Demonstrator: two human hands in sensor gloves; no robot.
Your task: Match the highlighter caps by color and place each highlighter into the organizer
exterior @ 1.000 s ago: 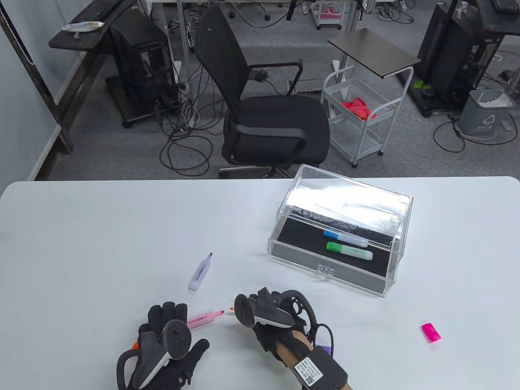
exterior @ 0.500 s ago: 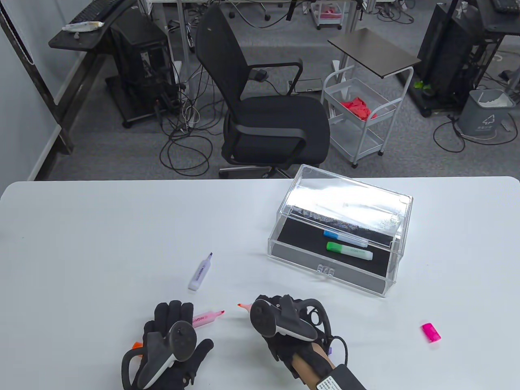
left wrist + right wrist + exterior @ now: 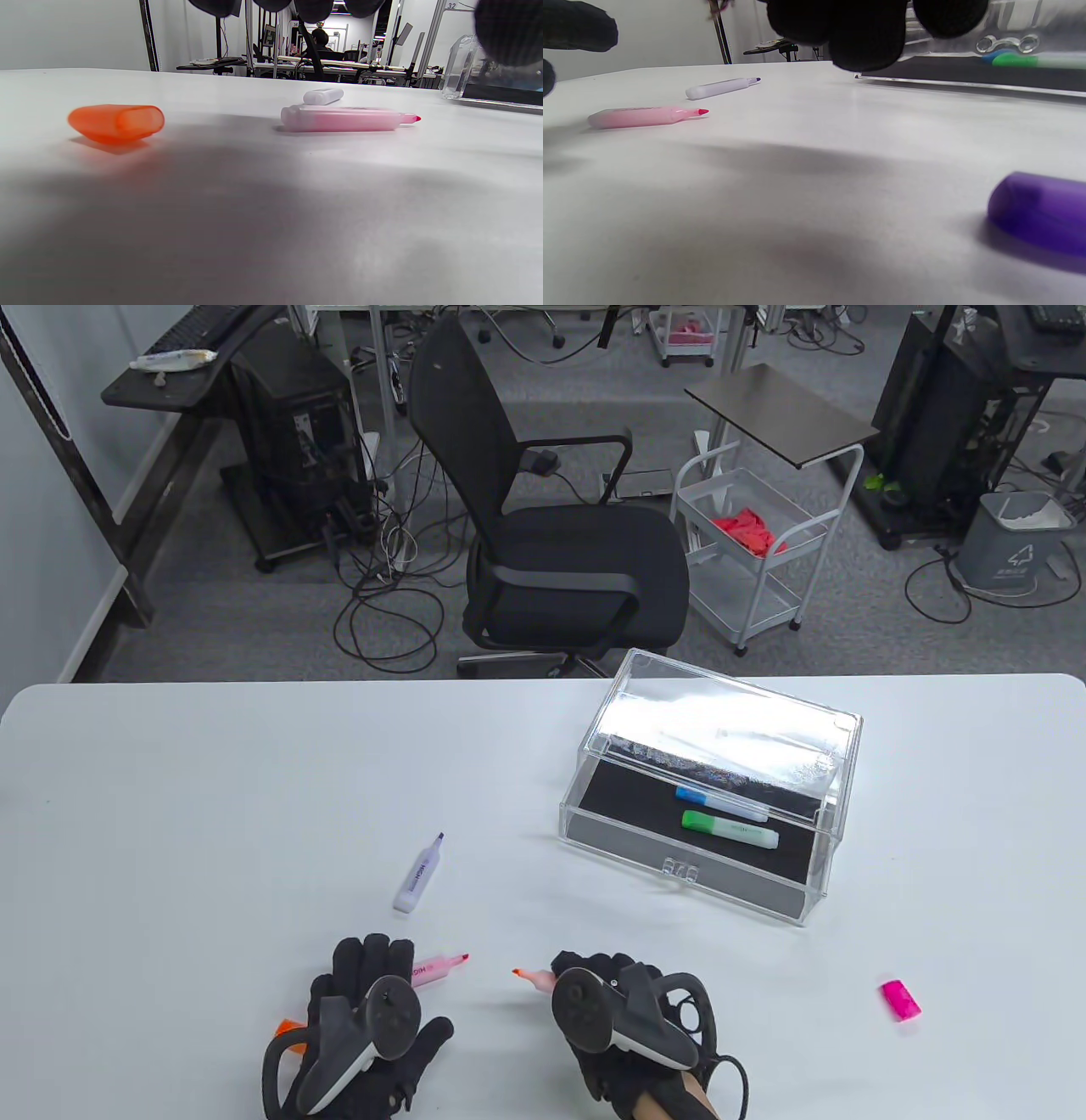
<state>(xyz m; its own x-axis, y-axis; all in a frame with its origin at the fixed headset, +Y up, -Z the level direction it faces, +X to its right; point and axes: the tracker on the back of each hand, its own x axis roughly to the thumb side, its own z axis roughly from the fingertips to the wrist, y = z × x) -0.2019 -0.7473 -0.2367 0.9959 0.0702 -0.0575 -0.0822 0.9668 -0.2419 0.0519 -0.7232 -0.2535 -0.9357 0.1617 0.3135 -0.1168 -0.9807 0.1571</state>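
Hidden bits first: my right hand [image 3: 624,1027] is mostly under its tracker in the table view, so I only see the orange highlighter [image 3: 534,976] poking out left of the fingers, uncapped tip pointing left. Fingers look curled round its barrel; the right wrist view shows only dark fingertips [image 3: 867,36], not the pen. Purple cap [image 3: 1039,212] is visible only in the right wrist view, cut off at the frame edge, lying on the table [image 3: 212,814] under the wrist.

Left hand [image 3: 365,1027]: fingers spread flat and straight, holding nothing, over the rear end of the pink highlighter [image 3: 439,966]. Can't tell if they touch it. Orange cap [image 3: 290,1027] peeks out at that hand's left edge; left wrist view shows it lying on its side, apart from the pink pen.

Count: five highlighters. Two capped, blue [image 3: 721,802] and green [image 3: 730,827], inside the clear organizer [image 3: 691,869]. Three uncapped: pink, orange, and purple [image 3: 418,875] lying farther out from the hands. Three loose caps: orange, purple, pink cap [image 3: 900,999] well off to the right.
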